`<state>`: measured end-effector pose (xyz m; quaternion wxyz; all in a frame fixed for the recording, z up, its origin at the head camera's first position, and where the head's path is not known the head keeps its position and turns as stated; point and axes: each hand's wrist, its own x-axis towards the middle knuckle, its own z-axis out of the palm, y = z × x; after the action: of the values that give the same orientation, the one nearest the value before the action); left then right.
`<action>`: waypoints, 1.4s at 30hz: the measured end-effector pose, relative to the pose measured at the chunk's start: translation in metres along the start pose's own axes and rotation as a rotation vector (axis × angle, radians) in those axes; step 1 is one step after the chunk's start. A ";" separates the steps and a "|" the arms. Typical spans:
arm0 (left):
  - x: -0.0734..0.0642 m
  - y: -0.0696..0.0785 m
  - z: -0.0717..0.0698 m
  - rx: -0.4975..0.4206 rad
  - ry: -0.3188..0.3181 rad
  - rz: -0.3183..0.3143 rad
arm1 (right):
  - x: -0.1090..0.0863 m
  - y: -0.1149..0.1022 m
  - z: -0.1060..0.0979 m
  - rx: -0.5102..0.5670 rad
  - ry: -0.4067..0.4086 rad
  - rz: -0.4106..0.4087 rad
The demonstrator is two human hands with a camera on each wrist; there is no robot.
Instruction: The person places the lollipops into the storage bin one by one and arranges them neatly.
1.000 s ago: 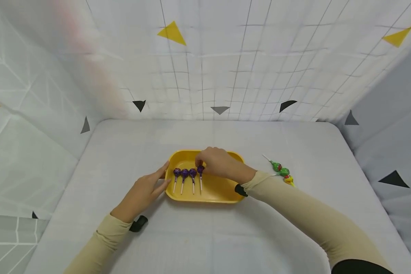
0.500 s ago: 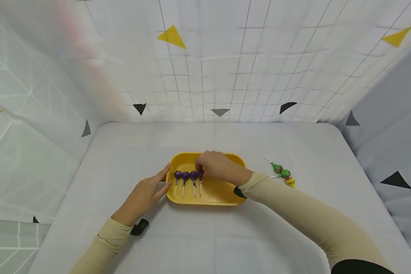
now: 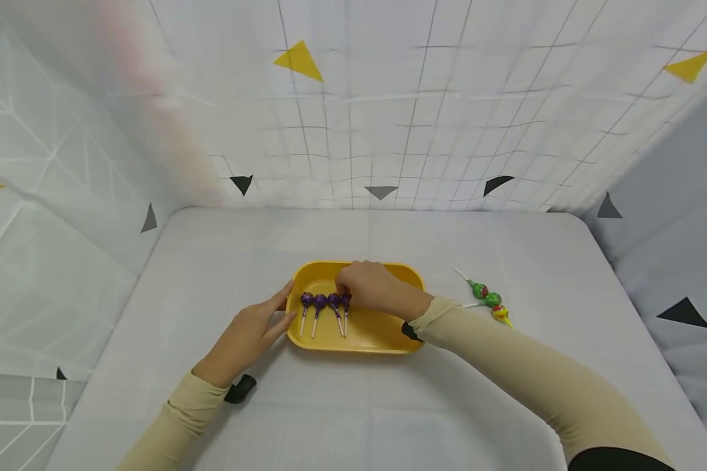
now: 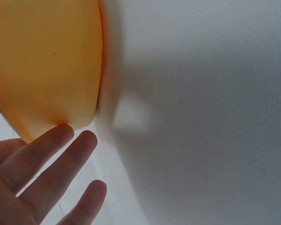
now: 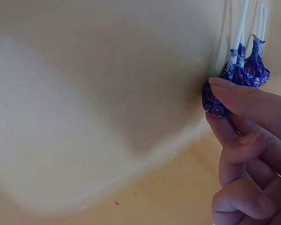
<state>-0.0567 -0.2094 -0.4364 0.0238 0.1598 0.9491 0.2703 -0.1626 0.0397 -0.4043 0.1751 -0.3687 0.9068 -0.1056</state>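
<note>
"Where's the purple lollipop (image 3: 346, 302) I'm tracking?"

"In the yellow tray (image 3: 383, 337), at the three o'clock end of a row of four. I see the right hand (image 3: 372, 286) pinching its wrapped head between thumb and index finger, stick toward six."

"And its neighbours?"

"Three more purple lollipops (image 3: 320, 301) lie toward nine o'clock, sticks roughly at six. The nearest one's stick slants, its tip just beside the held one's."

"What have I got on the left hand (image 3: 244, 337)?"

"It's at the tray's nine o'clock end, fingers extended and touching it, nothing pinched that I can see."

"Past the tray?"

"At three o'clock, two green lollipops (image 3: 493, 299) and a yellow lollipop (image 3: 499, 313) line up from ten to four on the white desk (image 3: 330, 418). At twelve, I get a gridded backdrop (image 3: 448, 72) with coloured triangles (image 3: 299, 61)."
</note>
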 end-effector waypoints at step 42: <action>-0.001 0.000 0.000 0.000 -0.005 0.000 | -0.015 0.004 -0.020 0.011 -0.003 0.031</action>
<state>-0.0559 -0.2098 -0.4366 0.0262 0.1607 0.9490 0.2700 -0.1633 0.0538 -0.3836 0.1802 -0.3537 0.9116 -0.1070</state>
